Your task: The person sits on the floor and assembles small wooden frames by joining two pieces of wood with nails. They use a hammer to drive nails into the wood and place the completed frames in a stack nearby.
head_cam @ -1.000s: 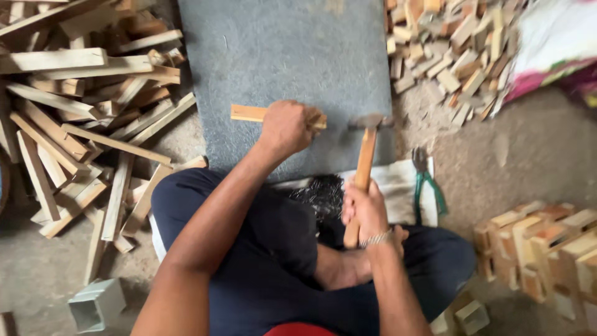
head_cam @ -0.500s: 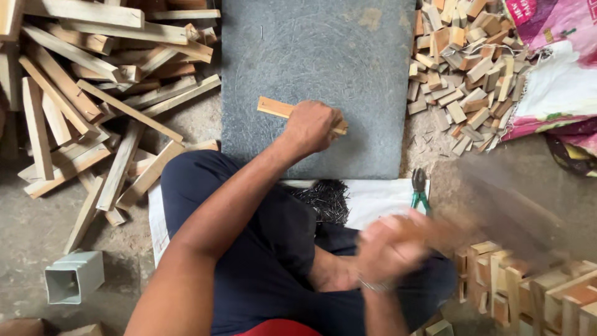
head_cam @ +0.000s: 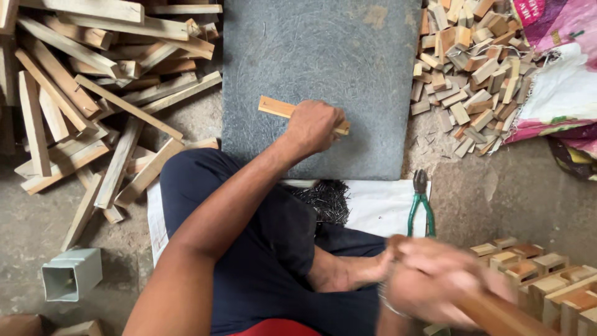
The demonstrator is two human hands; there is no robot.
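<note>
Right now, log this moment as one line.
left hand: pressing wood strip on stone slab | right hand: gripping wooden handle, blurred | pliers: on sheet

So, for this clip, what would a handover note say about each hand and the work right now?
Left hand: pressing a short wooden strip flat on the grey stone slab.
Right hand: blurred, raised near the lap, gripping a wooden handle; its head is out of frame.
Nearby: pile of nails on white sheet, green-handled pliers.
Done: strip placed. No nail visible in the strip.
</note>
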